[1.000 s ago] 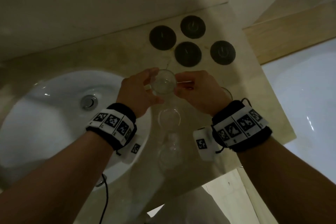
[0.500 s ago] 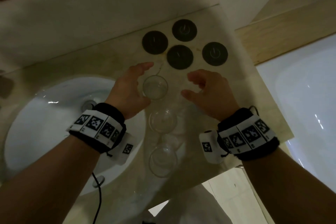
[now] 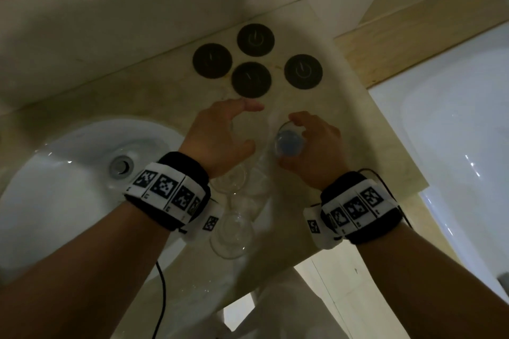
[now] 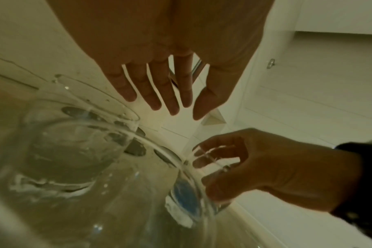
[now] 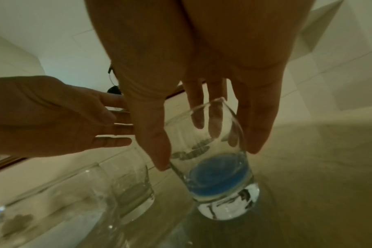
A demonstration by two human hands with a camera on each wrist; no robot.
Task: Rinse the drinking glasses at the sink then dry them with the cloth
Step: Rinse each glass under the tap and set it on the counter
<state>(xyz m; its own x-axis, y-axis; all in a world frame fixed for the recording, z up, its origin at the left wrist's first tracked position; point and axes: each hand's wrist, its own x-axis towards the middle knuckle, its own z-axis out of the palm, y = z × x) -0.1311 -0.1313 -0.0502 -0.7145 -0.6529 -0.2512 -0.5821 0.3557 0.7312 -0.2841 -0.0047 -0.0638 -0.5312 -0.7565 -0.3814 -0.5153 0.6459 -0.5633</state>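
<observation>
Right hand point(image 3: 316, 146) wraps a blue-bottomed glass point(image 5: 219, 161) — thumb on one side, fingers on the other, glass tilted, its base at the tabletop point(image 3: 344, 124). Left hand point(image 3: 217, 137) hovers with fingers spread, gripping nothing, over clear glasses point(image 3: 231, 234) lined up beside the white sink point(image 3: 55, 195) — four dark coasters point(image 3: 251, 79) behind.

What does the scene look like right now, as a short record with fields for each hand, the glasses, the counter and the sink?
left hand: open, fingers spread above the clear glasses, holding nothing
right hand: grips the blue-bottomed glass
clear glasses: in a row on the counter, wet
counter: beige stone, four dark coasters at the back
sink: white basin, left of the glasses
cloth: not in view
</observation>
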